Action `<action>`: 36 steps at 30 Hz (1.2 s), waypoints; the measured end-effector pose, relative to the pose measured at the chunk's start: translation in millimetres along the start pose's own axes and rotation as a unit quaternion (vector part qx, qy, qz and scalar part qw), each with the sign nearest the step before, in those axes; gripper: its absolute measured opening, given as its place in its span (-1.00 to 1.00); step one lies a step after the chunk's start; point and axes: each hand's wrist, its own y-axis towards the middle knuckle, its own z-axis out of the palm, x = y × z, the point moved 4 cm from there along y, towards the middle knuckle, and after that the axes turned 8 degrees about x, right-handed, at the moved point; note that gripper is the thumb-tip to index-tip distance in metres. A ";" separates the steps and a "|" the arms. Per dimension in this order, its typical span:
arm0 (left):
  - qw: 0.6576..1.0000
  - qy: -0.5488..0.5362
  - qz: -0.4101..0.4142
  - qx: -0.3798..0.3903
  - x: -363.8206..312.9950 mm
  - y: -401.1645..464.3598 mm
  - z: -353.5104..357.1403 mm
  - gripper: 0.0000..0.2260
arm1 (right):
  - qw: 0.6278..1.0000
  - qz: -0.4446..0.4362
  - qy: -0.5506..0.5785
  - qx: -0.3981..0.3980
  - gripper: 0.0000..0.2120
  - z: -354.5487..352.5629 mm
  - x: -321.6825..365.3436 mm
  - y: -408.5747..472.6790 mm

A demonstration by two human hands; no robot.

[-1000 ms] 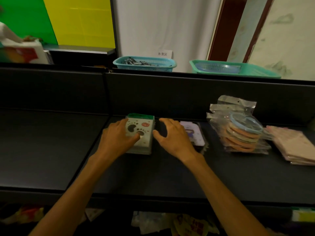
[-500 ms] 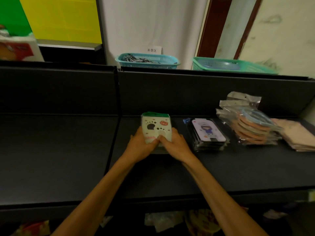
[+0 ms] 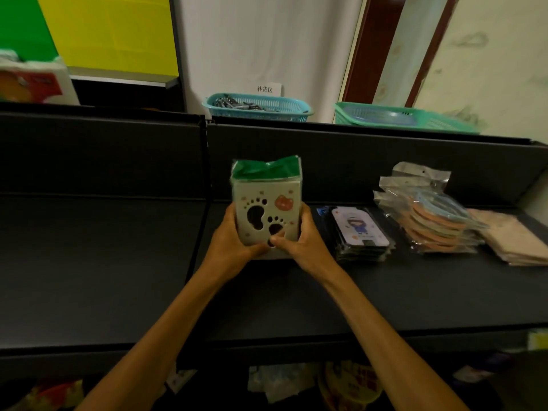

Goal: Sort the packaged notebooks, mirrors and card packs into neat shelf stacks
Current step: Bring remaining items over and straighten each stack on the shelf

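Both hands clasp a stack of packaged notebooks [image 3: 266, 209] from either side: the left hand [image 3: 229, 237] wraps the stack's left edge and the right hand [image 3: 299, 238] its right edge, with the two thumbs meeting across the lower front of the top cover. That cover is pale with dark paw-print cut-outs and a small orange cat face (a green flap of packaging stands up at the far end). The stack is tilted up toward the camera, its near end low by the dark shelf [image 3: 385, 295]; whether that end rests on the shelf I cannot tell, since the hands hide it. The notebooks sit just right of the thin vertical divider [image 3: 204, 185] that splits the shelving into two bays. Just beside the right hand lies a stack of card packs [image 3: 360, 232] in clear wrap, the top one showing a cartoon figure on a light card with a dark border. Farther right is a pile of round mirrors [image 3: 430, 223] in crinkled clear bags, orange rims below and a blue rim on top, leaning slightly. Touching or nearly touching that pile, at the far right edge, lies a flat pile of pinkish packets [image 3: 516, 241]. Behind the shelf's back panel stand a blue basket [image 3: 258, 109] and a green basket [image 3: 406, 118].
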 end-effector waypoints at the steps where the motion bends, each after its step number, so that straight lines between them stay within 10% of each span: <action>1: 1.000 0.010 0.007 -0.008 -1.2 -1.7 1.2 -0.18 | 1.000 -0.009 -0.017 0.006 -0.27 0.8 -1.6 -0.1; 36: 0.979 0.175 -0.101 0.026 13.3 -5.9 9.3 -0.43 | 0.978 0.147 -0.151 0.001 -0.41 -3.7 -33.1 -5.4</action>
